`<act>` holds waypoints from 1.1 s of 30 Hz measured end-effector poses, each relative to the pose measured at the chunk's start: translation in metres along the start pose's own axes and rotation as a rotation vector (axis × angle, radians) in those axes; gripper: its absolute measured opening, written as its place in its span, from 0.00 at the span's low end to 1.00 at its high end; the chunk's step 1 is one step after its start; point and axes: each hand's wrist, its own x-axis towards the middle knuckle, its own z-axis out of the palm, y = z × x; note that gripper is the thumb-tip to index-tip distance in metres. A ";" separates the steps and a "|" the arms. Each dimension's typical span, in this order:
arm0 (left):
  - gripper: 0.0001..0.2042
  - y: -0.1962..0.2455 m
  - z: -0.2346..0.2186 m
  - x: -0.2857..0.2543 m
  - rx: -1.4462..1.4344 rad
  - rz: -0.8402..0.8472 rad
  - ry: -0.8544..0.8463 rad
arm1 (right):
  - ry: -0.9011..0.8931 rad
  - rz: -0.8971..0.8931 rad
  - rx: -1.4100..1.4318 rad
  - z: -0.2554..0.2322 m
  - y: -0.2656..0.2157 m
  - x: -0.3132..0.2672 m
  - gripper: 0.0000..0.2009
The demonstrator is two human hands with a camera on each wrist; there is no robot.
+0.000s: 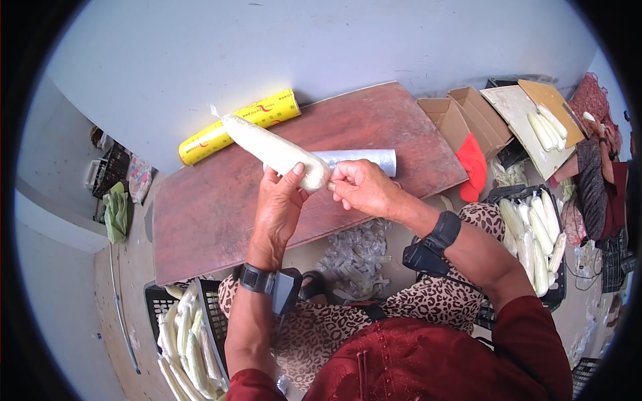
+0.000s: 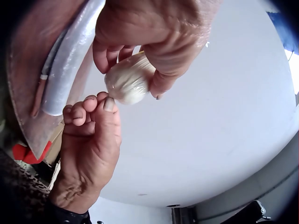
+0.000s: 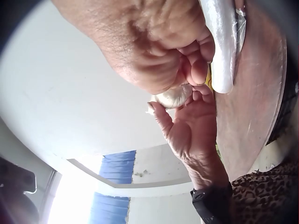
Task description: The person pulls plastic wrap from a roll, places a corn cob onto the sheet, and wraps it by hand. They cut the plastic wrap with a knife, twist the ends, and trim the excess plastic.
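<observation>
A long, pale vegetable in clear plastic wrap slants above the table, a wisp of film sticking out at its far tip. My left hand grips it near its rounded lower end, thumb on top and fingers underneath. My right hand pinches the twisted plastic film at that end between thumb and fingers. In the left wrist view, gathered folds of film cover the rounded end, right at the right thumb's tip. My right hand partly hides the vegetable in the right wrist view.
On the reddish table lie a clear film roll and a yellow printed roll. Crates of pale vegetables stand at left and right. A cardboard box and red cloth are at the table's right end.
</observation>
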 end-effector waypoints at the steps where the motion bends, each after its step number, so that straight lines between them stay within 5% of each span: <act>1: 0.23 0.000 0.000 0.000 0.004 -0.001 -0.003 | -0.003 -0.008 0.006 0.000 0.000 0.000 0.09; 33: 0.25 0.003 -0.002 -0.001 -0.052 0.041 -0.108 | 0.085 -0.067 -0.027 0.002 0.017 0.006 0.06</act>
